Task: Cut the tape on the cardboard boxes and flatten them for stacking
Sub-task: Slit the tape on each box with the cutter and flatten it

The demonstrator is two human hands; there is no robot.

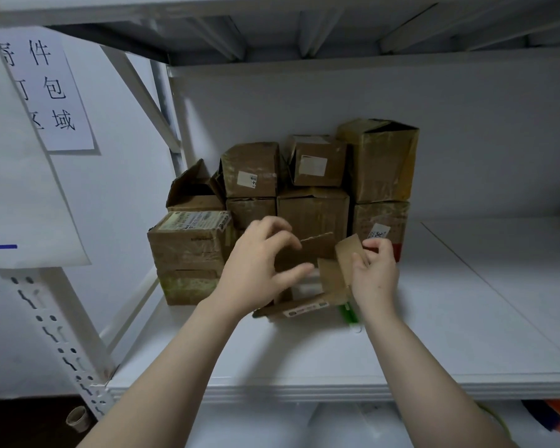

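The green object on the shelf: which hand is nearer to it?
Right. The right hand holds a cardboard flap just above the green object; the left hand is farther left, across the opened box.

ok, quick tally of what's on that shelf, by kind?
stacked cardboard boxes: 9 visible
opened box, at the front: 1
green object, blurred, beside the opened box: 1
Total: 11

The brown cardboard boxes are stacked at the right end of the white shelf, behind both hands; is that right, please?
Not quite: the head view shows the brown cardboard boxes stacked at the left end of the white shelf, behind the left hand and right hand.
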